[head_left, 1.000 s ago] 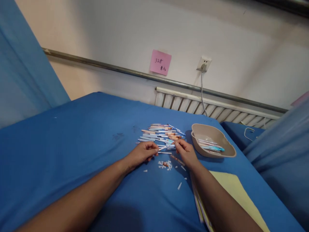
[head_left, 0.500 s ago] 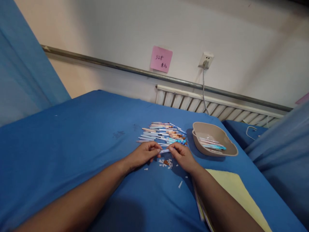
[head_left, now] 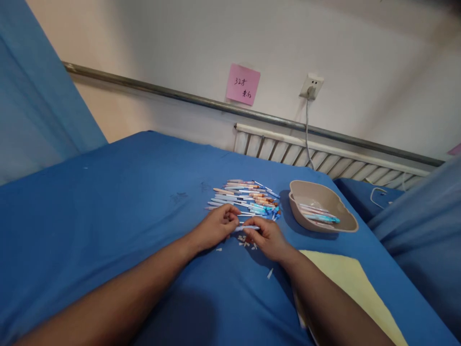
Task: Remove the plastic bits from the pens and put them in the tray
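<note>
Between my hands is a slim pale pen (head_left: 239, 228), lying nearly level just above the blue cloth. My left hand (head_left: 218, 223) is closed in a pinch at its left end. Thumb and fingers of my right hand (head_left: 269, 238) are pinched around the pen further right, covering part of it. Just beyond my hands lie rows of pen parts: pale barrels (head_left: 224, 197), thin white refills, and coloured clip ends (head_left: 264, 210) in blue, turquoise and orange. Small white cone-like tips (head_left: 245, 242) are scattered below the pen, partly hidden by my right hand.
A beige tub (head_left: 324, 192) with several pens inside stands to the right. A yellow pad or cloth (head_left: 345, 274) lies under my right forearm. A radiator (head_left: 281, 146), a metal rail and a socket (head_left: 311, 87) with a plugged cable are along the wall. Blue curtains hang at both sides.
My right hand has shifted its grip along the pen and turned, its fingers now lying over it. My left hand stays at the left end. The view has shifted slightly.
</note>
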`<state>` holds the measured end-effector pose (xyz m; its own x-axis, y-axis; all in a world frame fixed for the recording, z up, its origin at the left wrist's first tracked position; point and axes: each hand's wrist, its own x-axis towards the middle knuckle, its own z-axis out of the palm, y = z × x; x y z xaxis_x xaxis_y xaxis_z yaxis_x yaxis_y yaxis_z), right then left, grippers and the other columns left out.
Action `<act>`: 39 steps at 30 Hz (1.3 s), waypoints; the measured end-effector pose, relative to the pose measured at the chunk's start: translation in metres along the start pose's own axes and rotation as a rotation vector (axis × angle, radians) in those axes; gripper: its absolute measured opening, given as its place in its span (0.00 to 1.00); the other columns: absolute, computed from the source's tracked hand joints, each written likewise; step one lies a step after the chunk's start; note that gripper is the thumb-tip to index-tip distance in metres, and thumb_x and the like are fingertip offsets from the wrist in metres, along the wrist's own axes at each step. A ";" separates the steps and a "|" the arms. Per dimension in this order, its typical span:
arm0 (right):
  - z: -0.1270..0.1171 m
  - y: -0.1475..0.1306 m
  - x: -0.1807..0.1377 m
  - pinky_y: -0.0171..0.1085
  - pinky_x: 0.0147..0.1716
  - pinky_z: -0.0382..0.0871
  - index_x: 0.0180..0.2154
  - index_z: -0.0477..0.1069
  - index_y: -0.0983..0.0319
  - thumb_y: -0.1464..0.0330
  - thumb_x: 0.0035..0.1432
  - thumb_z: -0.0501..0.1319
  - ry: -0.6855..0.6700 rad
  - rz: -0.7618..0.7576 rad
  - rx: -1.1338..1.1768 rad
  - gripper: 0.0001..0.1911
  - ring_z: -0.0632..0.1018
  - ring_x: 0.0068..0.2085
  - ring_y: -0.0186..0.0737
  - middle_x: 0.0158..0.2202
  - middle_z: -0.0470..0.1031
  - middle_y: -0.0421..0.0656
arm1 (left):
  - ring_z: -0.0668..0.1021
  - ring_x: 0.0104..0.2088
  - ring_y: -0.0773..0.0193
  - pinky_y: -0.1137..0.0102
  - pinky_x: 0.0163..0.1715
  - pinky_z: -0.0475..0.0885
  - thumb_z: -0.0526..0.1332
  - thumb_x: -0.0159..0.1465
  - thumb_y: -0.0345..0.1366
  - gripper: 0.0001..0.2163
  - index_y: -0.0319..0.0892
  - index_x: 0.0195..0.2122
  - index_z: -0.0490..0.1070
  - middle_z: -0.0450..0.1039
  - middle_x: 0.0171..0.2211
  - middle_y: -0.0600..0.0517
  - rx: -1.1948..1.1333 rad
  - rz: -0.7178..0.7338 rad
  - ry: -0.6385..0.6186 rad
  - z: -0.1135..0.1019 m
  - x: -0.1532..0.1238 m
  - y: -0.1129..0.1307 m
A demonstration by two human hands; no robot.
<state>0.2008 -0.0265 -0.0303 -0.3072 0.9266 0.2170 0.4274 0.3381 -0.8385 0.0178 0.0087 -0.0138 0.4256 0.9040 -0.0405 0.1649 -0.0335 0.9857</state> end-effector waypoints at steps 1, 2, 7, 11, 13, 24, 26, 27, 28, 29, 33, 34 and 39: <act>0.000 0.001 0.001 0.32 0.29 0.65 0.37 0.72 0.61 0.64 0.59 0.57 0.029 0.011 0.023 0.09 0.74 0.27 0.35 0.26 0.74 0.38 | 0.68 0.19 0.73 0.77 0.17 0.64 0.63 0.53 0.38 0.13 0.40 0.38 0.66 0.67 0.26 0.57 -0.042 0.005 0.019 0.000 0.000 0.002; 0.000 0.002 0.001 0.32 0.30 0.65 0.36 0.72 0.61 0.64 0.58 0.57 0.067 0.013 0.039 0.09 0.74 0.28 0.35 0.27 0.74 0.39 | 0.70 0.21 0.72 0.77 0.18 0.65 0.65 0.52 0.39 0.15 0.40 0.38 0.66 0.68 0.28 0.56 -0.086 0.002 0.040 -0.001 0.001 0.005; -0.004 0.007 0.004 0.32 0.30 0.65 0.36 0.73 0.61 0.62 0.58 0.57 0.243 0.019 0.039 0.11 0.73 0.29 0.36 0.28 0.74 0.39 | 0.70 0.16 0.72 0.78 0.12 0.60 0.58 0.58 0.52 0.19 0.38 0.33 0.68 0.71 0.24 0.52 -0.114 -0.119 0.069 -0.010 0.002 0.010; -0.005 0.008 0.003 0.33 0.31 0.65 0.36 0.73 0.62 0.62 0.58 0.58 0.275 0.002 0.010 0.11 0.73 0.30 0.36 0.30 0.75 0.40 | 0.64 0.13 0.75 0.79 0.12 0.58 0.62 0.56 0.50 0.17 0.38 0.25 0.67 0.66 0.16 0.57 -0.079 -0.141 0.010 -0.015 0.003 0.009; -0.006 0.007 0.003 0.33 0.31 0.65 0.36 0.73 0.62 0.62 0.58 0.58 0.280 -0.007 0.003 0.10 0.73 0.30 0.36 0.30 0.75 0.40 | 0.68 0.17 0.74 0.79 0.17 0.64 0.69 0.50 0.43 0.15 0.38 0.30 0.69 0.69 0.20 0.57 -0.152 -0.099 0.035 -0.015 0.002 0.010; -0.008 0.005 0.004 0.33 0.32 0.67 0.35 0.74 0.61 0.65 0.58 0.58 0.304 -0.084 -0.071 0.08 0.75 0.31 0.37 0.31 0.76 0.40 | 0.74 0.27 0.70 0.75 0.26 0.69 0.71 0.46 0.35 0.15 0.39 0.34 0.70 0.74 0.36 0.50 -0.277 -0.078 0.019 -0.014 0.002 0.009; -0.008 0.005 0.004 0.33 0.33 0.68 0.35 0.74 0.61 0.65 0.58 0.58 0.316 -0.092 -0.065 0.08 0.75 0.32 0.37 0.31 0.76 0.40 | 0.75 0.29 0.68 0.74 0.26 0.69 0.70 0.49 0.38 0.17 0.40 0.38 0.70 0.74 0.38 0.49 -0.288 -0.098 0.011 -0.014 0.002 0.009; -0.008 0.005 0.004 0.33 0.33 0.68 0.36 0.73 0.60 0.66 0.58 0.58 0.317 -0.104 -0.062 0.08 0.76 0.33 0.37 0.32 0.77 0.41 | 0.75 0.26 0.68 0.74 0.24 0.68 0.68 0.52 0.41 0.16 0.39 0.38 0.69 0.75 0.36 0.48 -0.270 -0.126 -0.010 -0.014 0.002 0.008; -0.008 0.005 0.004 0.33 0.35 0.68 0.36 0.73 0.60 0.66 0.58 0.58 0.314 -0.119 -0.063 0.07 0.76 0.34 0.37 0.33 0.77 0.41 | 0.73 0.24 0.69 0.75 0.21 0.67 0.65 0.55 0.44 0.15 0.39 0.36 0.69 0.75 0.32 0.49 -0.243 -0.150 -0.033 -0.013 0.002 0.008; -0.008 0.004 0.004 0.34 0.35 0.68 0.36 0.73 0.60 0.66 0.58 0.58 0.310 -0.134 -0.069 0.07 0.76 0.34 0.37 0.33 0.77 0.41 | 0.72 0.21 0.70 0.75 0.20 0.65 0.63 0.56 0.46 0.15 0.38 0.34 0.69 0.74 0.29 0.50 -0.215 -0.161 -0.049 -0.013 0.002 0.007; -0.009 0.002 0.003 0.34 0.36 0.67 0.36 0.73 0.60 0.67 0.58 0.58 0.304 -0.166 -0.092 0.07 0.76 0.35 0.37 0.33 0.77 0.41 | 0.71 0.23 0.71 0.75 0.24 0.65 0.70 0.48 0.38 0.13 0.39 0.32 0.71 0.71 0.24 0.55 -0.172 -0.076 -0.016 -0.013 0.002 0.007; -0.009 0.001 0.002 0.33 0.36 0.67 0.37 0.73 0.60 0.67 0.58 0.58 0.304 -0.171 -0.093 0.06 0.76 0.35 0.37 0.34 0.77 0.41 | 0.73 0.26 0.69 0.75 0.26 0.66 0.71 0.46 0.35 0.16 0.39 0.35 0.71 0.72 0.27 0.55 -0.189 -0.053 -0.006 -0.013 0.002 0.008; -0.008 0.000 0.001 0.33 0.36 0.67 0.37 0.73 0.60 0.68 0.59 0.58 0.309 -0.187 -0.110 0.06 0.76 0.35 0.37 0.33 0.76 0.41 | 0.73 0.24 0.68 0.74 0.23 0.66 0.64 0.55 0.47 0.16 0.39 0.37 0.69 0.74 0.29 0.50 -0.197 -0.126 -0.040 -0.013 0.002 0.007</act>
<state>0.2074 -0.0242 -0.0258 -0.1252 0.8474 0.5159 0.4820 0.5065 -0.7150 0.0083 0.0157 -0.0045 0.4484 0.8780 -0.1673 0.0434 0.1656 0.9852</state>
